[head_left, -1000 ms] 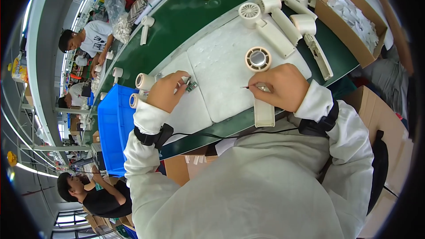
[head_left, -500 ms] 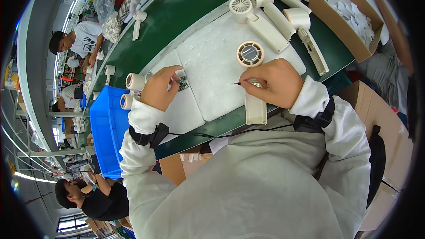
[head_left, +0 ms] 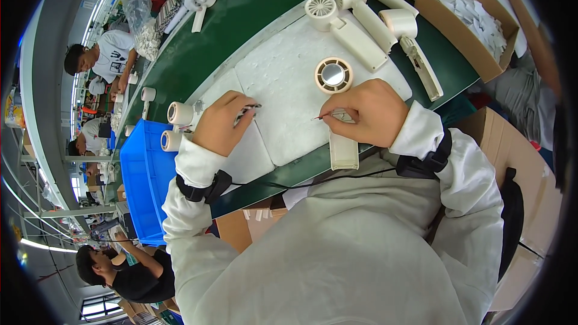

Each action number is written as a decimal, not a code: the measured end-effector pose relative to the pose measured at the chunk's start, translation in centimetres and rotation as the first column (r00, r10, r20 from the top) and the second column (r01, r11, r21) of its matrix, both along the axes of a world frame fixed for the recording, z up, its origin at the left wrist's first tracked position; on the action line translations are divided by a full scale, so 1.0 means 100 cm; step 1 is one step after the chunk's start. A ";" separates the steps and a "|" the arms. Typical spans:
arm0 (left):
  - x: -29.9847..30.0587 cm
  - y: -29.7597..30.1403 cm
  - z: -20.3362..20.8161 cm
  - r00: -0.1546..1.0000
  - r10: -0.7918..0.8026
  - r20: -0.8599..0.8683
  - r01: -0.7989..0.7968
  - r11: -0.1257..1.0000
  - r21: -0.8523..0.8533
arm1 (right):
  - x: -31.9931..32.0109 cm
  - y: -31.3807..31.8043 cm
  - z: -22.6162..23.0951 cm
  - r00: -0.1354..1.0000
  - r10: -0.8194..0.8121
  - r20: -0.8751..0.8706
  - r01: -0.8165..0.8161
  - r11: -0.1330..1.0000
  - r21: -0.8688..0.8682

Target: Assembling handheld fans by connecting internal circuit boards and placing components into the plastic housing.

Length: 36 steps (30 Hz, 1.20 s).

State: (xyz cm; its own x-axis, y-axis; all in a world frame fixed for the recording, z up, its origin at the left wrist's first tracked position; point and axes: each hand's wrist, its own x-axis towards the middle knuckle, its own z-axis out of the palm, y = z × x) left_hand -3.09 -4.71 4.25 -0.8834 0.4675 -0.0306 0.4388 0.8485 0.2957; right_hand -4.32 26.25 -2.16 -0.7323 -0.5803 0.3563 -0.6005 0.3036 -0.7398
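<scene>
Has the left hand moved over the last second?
Yes, slightly to the right: the left hand now sits closer to the seam in the white mat than it did before.

Place: factory workshop, small-appl. assy. line, as it looks from where I'm standing. Evidence:
- Table [head_left: 259,3], 1 no., long, green, w/ white mat [head_left: 280,78] at near stn.
- Fan bodies [head_left: 359,46], cream, approx. same patt., qty. several, grouped on tbl.; 1 w/ hdl. open.
- Bin [head_left: 144,180], blue plas., 1 no.
- Carton [head_left: 448,33], open, cont. white scraps [head_left: 472,18].
- Bag [head_left: 138,12], clear plas., w/ pale parts.
- Co-worker in white T-shirt [head_left: 114,54], at work further along; person in black top [head_left: 141,280], lower L.
- Metal frame [head_left: 42,84], grey, o/head, plus strip light [head_left: 48,245].
- Cardboard boxes [head_left: 536,204], R side.
</scene>
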 end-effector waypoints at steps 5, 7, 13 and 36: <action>0.008 0.036 0.000 0.987 -0.040 -0.155 0.062 0.988 0.140 | 0.001 -0.001 0.002 1.000 0.014 -0.001 -0.014 1.000 0.020; 0.011 0.050 0.002 0.986 -0.044 -0.159 0.071 0.983 0.168 | 0.002 -0.001 0.000 1.000 0.008 -0.007 -0.008 1.000 0.022; 0.015 0.070 -0.004 0.945 0.068 0.320 -0.197 0.900 0.389 | 0.006 -0.004 -0.005 0.993 -0.085 -0.078 0.090 0.994 0.069; 0.019 0.062 -0.043 0.897 -0.098 0.430 -0.332 0.490 0.806 | -0.011 0.007 0.008 0.979 0.201 0.031 -0.203 0.976 0.075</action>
State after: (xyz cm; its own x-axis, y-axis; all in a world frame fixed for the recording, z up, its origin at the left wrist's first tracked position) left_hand -1.15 1.48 -0.06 -0.9394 0.3425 -0.0156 0.0260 0.1166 0.9928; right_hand -5.43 26.98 -1.32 -0.6050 -0.7419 0.2889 -0.6378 0.2345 -0.7336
